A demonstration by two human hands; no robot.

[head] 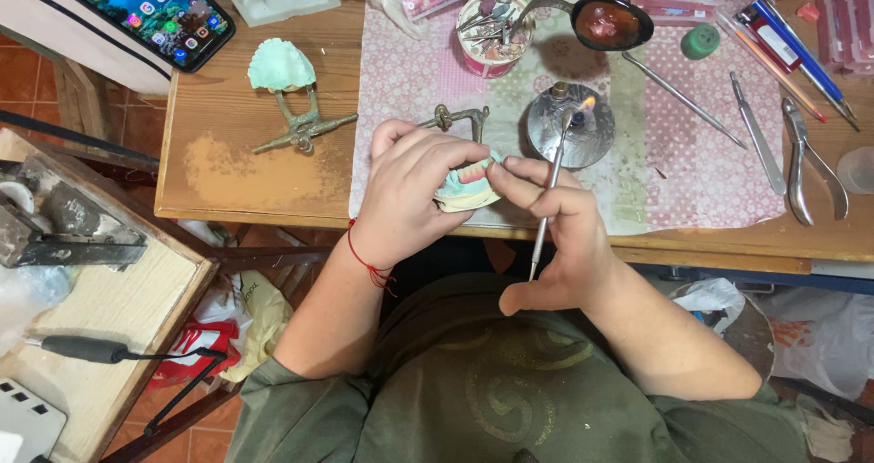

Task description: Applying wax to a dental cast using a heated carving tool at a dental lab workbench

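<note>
Cupping a dental cast, the left hand curls; the right hand pinches a metal instrument upright.

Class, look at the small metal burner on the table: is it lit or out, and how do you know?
Lit. A small flame shows at the wick of the burner, and the right hand holds the metal tool with its tip at the flame.

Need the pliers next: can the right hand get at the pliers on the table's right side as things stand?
Probably not straight away: the right hand grips a metal tool at the burner flame. The path to the pliers looks open.
</note>
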